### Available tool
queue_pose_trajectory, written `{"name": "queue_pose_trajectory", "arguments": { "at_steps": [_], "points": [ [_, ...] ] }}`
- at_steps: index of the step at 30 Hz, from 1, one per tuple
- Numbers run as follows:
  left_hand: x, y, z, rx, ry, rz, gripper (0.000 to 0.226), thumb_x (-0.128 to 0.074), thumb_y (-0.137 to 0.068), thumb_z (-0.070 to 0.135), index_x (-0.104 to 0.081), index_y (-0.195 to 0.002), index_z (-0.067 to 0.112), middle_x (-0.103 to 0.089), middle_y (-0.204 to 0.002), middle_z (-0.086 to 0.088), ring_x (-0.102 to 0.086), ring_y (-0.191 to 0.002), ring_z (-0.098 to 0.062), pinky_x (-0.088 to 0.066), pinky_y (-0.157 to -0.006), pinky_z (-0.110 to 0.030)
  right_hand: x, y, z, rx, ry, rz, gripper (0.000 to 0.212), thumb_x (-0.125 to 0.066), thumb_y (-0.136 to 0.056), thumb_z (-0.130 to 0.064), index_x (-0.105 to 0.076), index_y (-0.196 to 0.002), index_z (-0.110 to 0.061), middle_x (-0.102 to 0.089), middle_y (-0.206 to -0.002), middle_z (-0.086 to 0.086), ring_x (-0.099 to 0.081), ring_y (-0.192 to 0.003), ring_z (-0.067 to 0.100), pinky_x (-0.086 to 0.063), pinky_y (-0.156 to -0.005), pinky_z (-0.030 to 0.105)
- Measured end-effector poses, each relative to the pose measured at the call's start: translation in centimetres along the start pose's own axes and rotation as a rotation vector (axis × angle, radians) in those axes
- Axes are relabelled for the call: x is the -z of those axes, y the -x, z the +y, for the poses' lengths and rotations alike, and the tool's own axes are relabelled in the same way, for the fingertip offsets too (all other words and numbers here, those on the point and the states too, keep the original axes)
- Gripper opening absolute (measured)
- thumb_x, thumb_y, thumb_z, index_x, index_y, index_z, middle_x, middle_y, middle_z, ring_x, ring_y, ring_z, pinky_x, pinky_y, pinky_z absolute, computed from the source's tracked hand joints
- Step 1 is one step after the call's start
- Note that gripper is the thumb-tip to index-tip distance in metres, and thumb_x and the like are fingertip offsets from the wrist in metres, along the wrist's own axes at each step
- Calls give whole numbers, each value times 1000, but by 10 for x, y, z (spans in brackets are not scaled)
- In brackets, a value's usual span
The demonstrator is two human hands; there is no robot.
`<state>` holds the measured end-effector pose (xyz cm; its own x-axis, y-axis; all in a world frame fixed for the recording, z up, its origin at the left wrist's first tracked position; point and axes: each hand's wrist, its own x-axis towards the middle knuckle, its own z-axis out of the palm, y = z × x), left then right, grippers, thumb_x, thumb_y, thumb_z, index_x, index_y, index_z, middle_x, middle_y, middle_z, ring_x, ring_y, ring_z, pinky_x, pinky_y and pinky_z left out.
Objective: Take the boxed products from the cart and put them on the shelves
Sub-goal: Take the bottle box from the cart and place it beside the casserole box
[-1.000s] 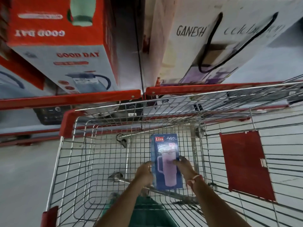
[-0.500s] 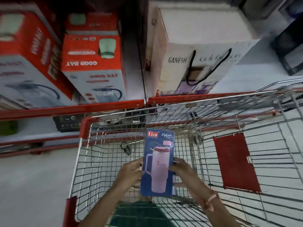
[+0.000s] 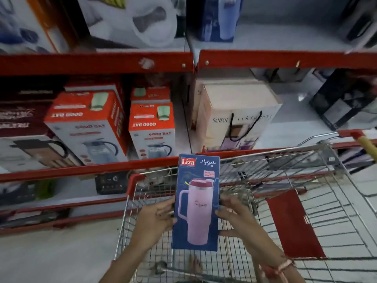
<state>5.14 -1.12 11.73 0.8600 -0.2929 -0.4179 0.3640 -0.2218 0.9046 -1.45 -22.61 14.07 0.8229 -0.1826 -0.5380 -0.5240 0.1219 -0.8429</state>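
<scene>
A tall blue Liza box (image 3: pixel 195 203) showing a pink tumbler is held upright above the wire cart (image 3: pixel 285 201). My left hand (image 3: pixel 157 219) grips its left edge and my right hand (image 3: pixel 236 219) grips its right edge, both near the lower half. The cart has a red front rim and a red panel (image 3: pixel 293 225) on its right side; no other boxes show in its basket. Behind the cart run red-edged shelves (image 3: pixel 98 63), the upper edge well above the box.
Red-and-white Good Day jug boxes (image 3: pixel 152 129) fill the middle shelf at left. A white Ganesh box with black cord handles (image 3: pixel 238 117) stands right of the divider, a dark box (image 3: pixel 342 103) farther right. The top shelf holds a blue box (image 3: pixel 218 19) and white packages.
Both hands have lifted the blue box up out of the cart's bottom to above its rim. The view has tilted upward, bringing a higher shelf into sight.
</scene>
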Motion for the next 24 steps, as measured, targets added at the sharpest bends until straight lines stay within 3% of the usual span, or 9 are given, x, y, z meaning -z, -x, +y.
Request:
{"name": "queue_pose_trajectory", "arguments": {
  "at_steps": [3,6,10,12,16,19,22,24],
  "points": [
    [-1,-3,27,-124,4,49,66,-72,-68,-12,-67,-92,49,-72,-106,9,-71,-89,-7,-60,-76,-36,2,1,-22,139,33,107,24,-60,-89,-10,-58,-106,-28,-62,-115,2,-64,-104,21,-59,-81,49],
    [-5,-10,64,-219,44,89,66,-69,-69,-16,-69,-86,48,-72,-97,20,-70,-90,-6,-58,-68,-21,2,4,-54,298,60,177,32,-69,-82,-3,-58,-101,-27,-67,-112,3,-67,-100,25,-60,-78,49],
    [-10,-20,118,-357,67,113,66,-68,-70,-15,-68,-76,50,-68,-76,37,-66,-83,10,-56,-67,-12,3,9,-109,503,81,267,38,-73,-76,2,-58,-96,-26,-68,-100,-10,-67,-90,13,-60,-63,28],
    [-10,-25,149,-443,91,116,64,-69,-70,-14,-68,-77,50,-66,-72,39,-64,-81,14,-56,-69,-11,5,11,-141,591,102,298,38,-72,-78,2,-55,-96,-26,-65,-99,-15,-65,-87,12,-57,-59,25],
    [-13,-37,209,-637,109,130,62,-68,-72,-13,-65,-96,44,-68,-99,23,-66,-94,3,-57,-78,-17,12,10,-198,755,115,348,34,-68,-83,-6,-54,-102,-32,-61,-113,-16,-63,-101,18,-61,-73,40],
    [-18,-52,264,-805,79,154,60,-69,-73,-12,-63,-100,41,-67,-108,14,-65,-93,5,-56,-82,-20,20,4,-246,885,125,397,36,-68,-84,-11,-53,-106,-36,-63,-115,-21,-64,-104,11,-59,-79,42],
    [-25,-70,312,-906,49,151,56,-68,-75,-9,-60,-118,26,-64,-120,4,-63,-104,-7,-56,-90,-33,30,-10,-291,939,81,406,38,-67,-84,-9,-52,-105,-36,-66,-116,-14,-67,-99,11,-59,-79,44],
    [-29,-83,335,-944,19,165,55,-67,-76,-7,-56,-123,19,-61,-120,6,-59,-106,-3,-55,-88,-25,35,-20,-317,954,64,404,38,-65,-85,-8,-51,-111,-30,-62,-118,-12,-66,-97,8,-60,-70,37]
  ]
}}
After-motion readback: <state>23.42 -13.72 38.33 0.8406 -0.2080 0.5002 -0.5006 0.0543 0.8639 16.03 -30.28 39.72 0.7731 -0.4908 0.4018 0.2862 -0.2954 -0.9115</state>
